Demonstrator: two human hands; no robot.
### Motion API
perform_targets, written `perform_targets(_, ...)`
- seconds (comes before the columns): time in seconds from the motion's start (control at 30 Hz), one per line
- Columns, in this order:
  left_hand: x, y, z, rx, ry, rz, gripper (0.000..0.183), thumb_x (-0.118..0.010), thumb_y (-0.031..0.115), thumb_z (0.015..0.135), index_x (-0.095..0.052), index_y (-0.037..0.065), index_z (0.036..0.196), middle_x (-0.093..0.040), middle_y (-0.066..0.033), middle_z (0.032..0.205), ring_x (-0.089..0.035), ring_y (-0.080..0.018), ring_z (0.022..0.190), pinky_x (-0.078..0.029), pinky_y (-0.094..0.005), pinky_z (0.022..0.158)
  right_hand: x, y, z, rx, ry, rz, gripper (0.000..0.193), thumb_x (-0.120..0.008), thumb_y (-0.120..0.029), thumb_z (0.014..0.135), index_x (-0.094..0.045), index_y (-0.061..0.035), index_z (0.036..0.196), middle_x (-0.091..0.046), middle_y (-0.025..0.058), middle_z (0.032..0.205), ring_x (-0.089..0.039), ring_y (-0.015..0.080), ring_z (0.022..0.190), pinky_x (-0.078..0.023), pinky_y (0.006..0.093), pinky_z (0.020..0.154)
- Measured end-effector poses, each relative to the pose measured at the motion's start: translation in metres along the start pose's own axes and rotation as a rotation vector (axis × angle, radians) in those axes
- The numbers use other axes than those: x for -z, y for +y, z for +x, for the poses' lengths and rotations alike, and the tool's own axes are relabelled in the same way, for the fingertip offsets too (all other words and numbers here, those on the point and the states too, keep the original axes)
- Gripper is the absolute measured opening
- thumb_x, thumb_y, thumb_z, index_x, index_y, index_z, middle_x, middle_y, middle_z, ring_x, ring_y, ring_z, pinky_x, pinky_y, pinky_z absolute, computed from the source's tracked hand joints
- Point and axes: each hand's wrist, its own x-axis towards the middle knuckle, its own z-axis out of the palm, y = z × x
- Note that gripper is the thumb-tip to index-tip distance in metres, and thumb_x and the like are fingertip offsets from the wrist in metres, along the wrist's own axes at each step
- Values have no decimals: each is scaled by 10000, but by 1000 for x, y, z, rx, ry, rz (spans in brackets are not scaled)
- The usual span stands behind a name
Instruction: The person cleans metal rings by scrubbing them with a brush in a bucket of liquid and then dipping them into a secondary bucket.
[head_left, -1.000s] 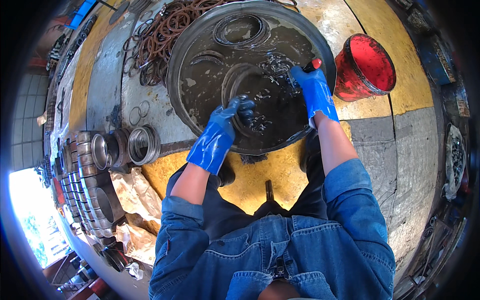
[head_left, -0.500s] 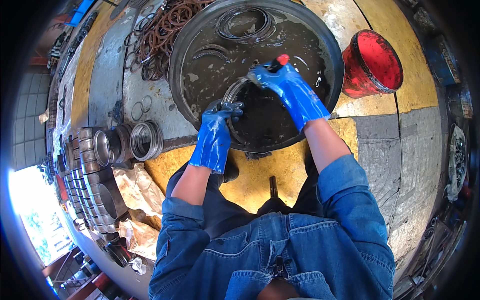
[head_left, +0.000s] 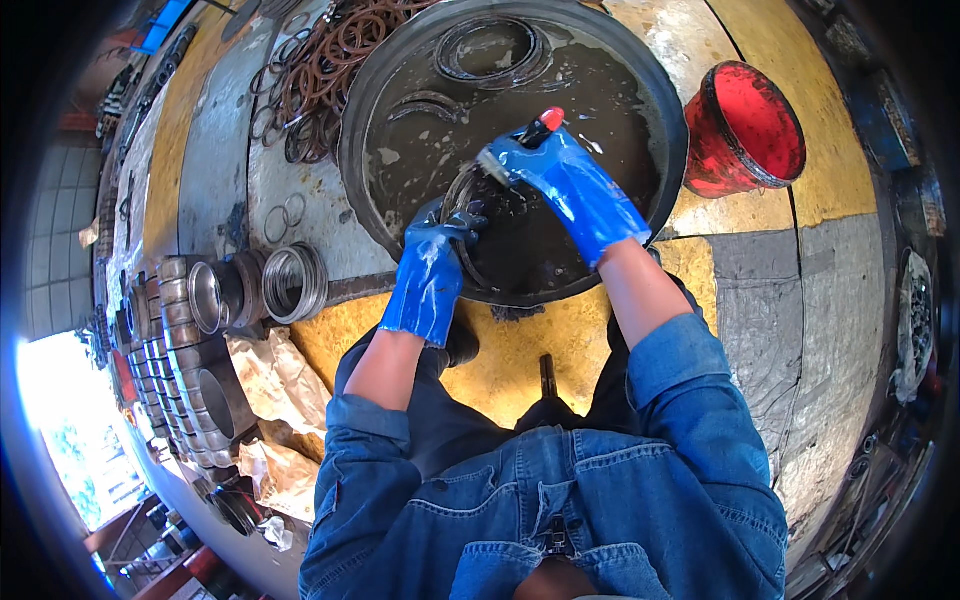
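Scrubbing a metal ring over a basin of dark, dirty liquid.

The left hand [head_left: 432, 270] grips the ring [head_left: 462, 215] at its lower edge, propping it tilted above the basin [head_left: 355, 150] so runoff falls back in (more rings lie submerged). The right hand [head_left: 560, 180] is closed around a red-tipped brush [head_left: 520, 145], bristles pressed on the ring's upper edge.

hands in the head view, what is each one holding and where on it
Left hand grips a metal ring at its lower rim, over the basin. Right hand holds a brush by its handle.
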Motion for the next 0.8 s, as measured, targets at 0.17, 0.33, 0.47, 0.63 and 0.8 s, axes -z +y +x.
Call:
perform_targets(0.17,0,9,-8,-25,-64,-17,423,-587,-39,849,-609,-68,1271,-709,-215,1179,-711,-258,951,-551,-312,768,18,26,4,-270,435,-370,393,-716,-361,819,-743,-35,1037,-743,213,958,-716,389,942,-550,419,829)
perform_targets(0.33,-23,28,-6,237,-99,36,381,-597,58,922,-611,-17,1295,-731,-134,1110,-638,-147,762,-505,-274,687,38,40,-10,-226,459,-472,451,-713,-396,826,-735,-28,1084,-725,245,1012,-700,404,991,-540,441,863)
perform_targets(0.47,-45,42,-6,215,-257,-60,345,-634,139,976,-619,7,1294,-714,-70,977,-573,-116,694,-494,-274,664,51,10,-23,-254,447,-338,451,-726,-379,834,-714,1,1077,-747,195,934,-727,291,874,-541,386,818)
perform_targets(0.63,-59,30,-27,162,-229,-159,326,-616,182,1016,-621,0,1286,-727,-103,1036,-619,-165,745,-558,-325,785,69,-19,-63,-64,570,-95,435,-731,-393,844,-733,-4,1039,-752,142,878,-709,215,808,-551,374,793)
perform_targets(0.8,-18,22,-11,157,-68,-120,382,-603,301,1022,-637,16,1273,-733,-158,1118,-642,-197,812,-554,-334,776,60,-18,-49,-1,318,-49,434,-726,-399,855,-736,-11,1050,-753,130,887,-705,201,814,-550,366,797)
